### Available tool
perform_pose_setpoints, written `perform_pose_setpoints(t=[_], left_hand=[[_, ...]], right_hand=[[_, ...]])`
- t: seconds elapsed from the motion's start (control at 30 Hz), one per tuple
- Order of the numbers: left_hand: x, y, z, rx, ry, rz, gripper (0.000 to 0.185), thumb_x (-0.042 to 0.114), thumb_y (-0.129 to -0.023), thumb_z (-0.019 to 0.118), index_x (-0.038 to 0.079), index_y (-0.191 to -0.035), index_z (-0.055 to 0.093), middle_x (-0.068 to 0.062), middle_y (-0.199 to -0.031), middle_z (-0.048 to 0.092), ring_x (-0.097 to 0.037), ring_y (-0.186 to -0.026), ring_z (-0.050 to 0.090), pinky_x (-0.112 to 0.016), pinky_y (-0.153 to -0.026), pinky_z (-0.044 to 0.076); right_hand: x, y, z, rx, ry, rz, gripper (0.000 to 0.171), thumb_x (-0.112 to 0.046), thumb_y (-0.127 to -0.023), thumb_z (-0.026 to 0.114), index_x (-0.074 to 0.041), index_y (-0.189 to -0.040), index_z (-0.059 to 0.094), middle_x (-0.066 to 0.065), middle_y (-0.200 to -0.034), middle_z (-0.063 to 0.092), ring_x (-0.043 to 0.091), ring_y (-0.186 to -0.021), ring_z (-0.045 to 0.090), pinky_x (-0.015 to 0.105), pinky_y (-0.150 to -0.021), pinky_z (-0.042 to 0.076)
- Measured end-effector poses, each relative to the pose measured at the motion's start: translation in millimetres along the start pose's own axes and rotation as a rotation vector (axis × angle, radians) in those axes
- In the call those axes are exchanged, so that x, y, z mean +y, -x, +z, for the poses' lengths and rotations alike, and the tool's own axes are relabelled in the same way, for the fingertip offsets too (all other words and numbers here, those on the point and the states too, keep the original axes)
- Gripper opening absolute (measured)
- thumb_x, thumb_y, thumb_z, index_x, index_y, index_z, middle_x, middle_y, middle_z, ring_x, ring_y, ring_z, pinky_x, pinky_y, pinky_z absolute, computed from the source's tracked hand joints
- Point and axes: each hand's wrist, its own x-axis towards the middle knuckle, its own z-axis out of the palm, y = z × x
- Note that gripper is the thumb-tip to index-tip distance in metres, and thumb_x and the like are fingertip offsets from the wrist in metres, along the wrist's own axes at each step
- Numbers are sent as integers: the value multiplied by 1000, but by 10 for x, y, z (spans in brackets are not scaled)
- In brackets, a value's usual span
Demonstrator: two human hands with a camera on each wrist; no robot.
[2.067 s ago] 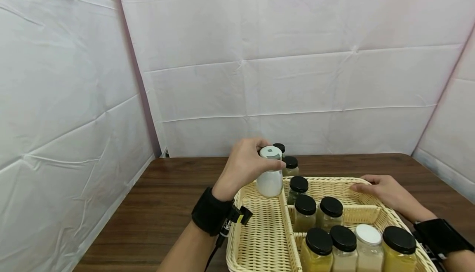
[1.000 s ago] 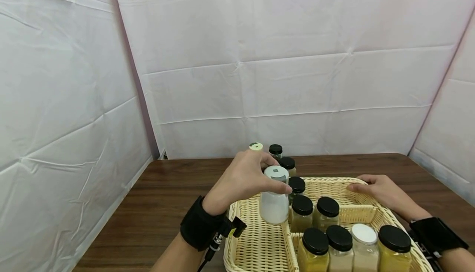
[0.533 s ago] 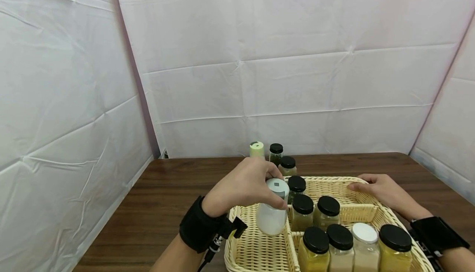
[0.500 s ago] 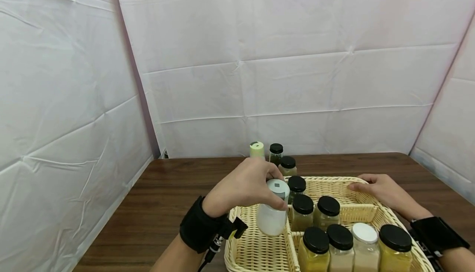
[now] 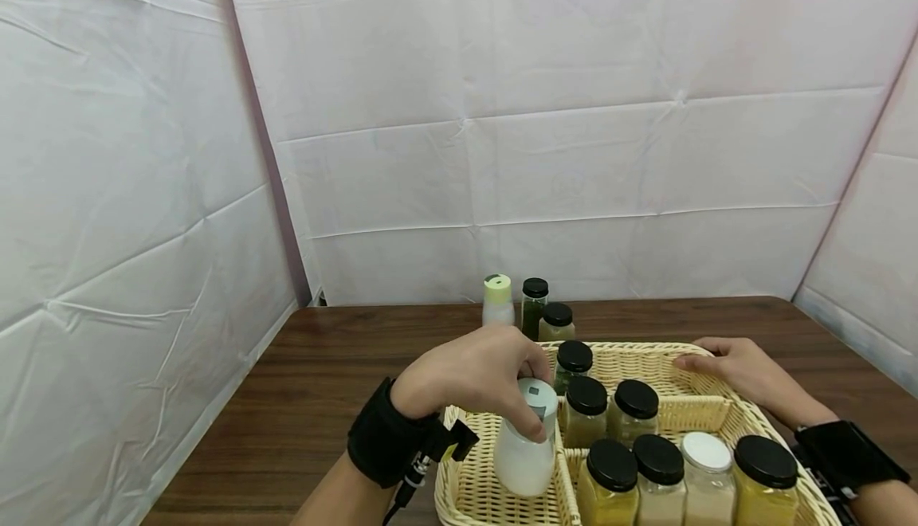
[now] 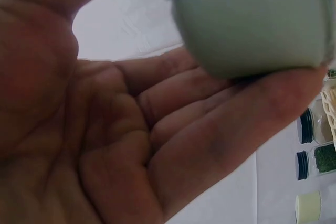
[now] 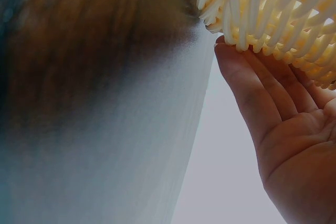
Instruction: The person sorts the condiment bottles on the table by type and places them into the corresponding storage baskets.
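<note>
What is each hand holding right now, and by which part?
The left hand holds the white bottle around its upper part; the right hand grips the wicker basket by its rim's far-right corner.

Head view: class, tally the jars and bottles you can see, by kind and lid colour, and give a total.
Black-lidded jars: 8
White-lidded jar: 1
Yellow-green-capped bottle: 1
Pale-capped bottle: 1
Total: 11
</note>
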Motion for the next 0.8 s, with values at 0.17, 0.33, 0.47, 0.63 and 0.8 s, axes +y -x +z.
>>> perform_pose_setpoints(t=[0.17,0.33,0.47,0.63,0.8], left_hand=[[14,-15,15,-58,-71,26,26,10,-80,92,12,-101,77,11,-87,67,-4,-77,62,-20,-72,52],[20,-26,29,-93,-109,22,30,11,-81,92,12,-107,78,13,-90,66,-2,-79,62,-19,-72,53],[30,-37,40,-101,-136,14,31,13,-80,93,13,-107,79,13,-90,65,-2,-78,61,-19,-70,52],[48,-42,55,-112,-138,8,29,12,-78,94,13,-103,78,13,-88,65,-2,-77,61,-20,-69,52],[50,-60,76,-146,-134,63,26,6,-78,92,11,-100,79,13,-85,66,-3,-74,60,-19,-69,50]], right_hand=[[-4,0,-2,-1,-3,1,49,-43,-106,67,-2,-133,70,26,-134,65,50,-123,60,58,-90,51],[-11,-1,-6,-1,1,3,51,-44,-106,67,-1,-134,70,26,-134,65,51,-123,60,57,-90,51],[-17,-3,-9,7,13,-1,51,-43,-105,68,-1,-133,70,27,-133,65,50,-121,61,57,-89,51],[-14,-7,-7,16,24,-5,49,-43,-105,69,-1,-131,71,27,-130,66,49,-119,62,56,-87,52],[-4,-14,-9,12,26,0,50,-43,-105,69,-1,-131,71,26,-130,67,48,-118,63,55,-86,52]])
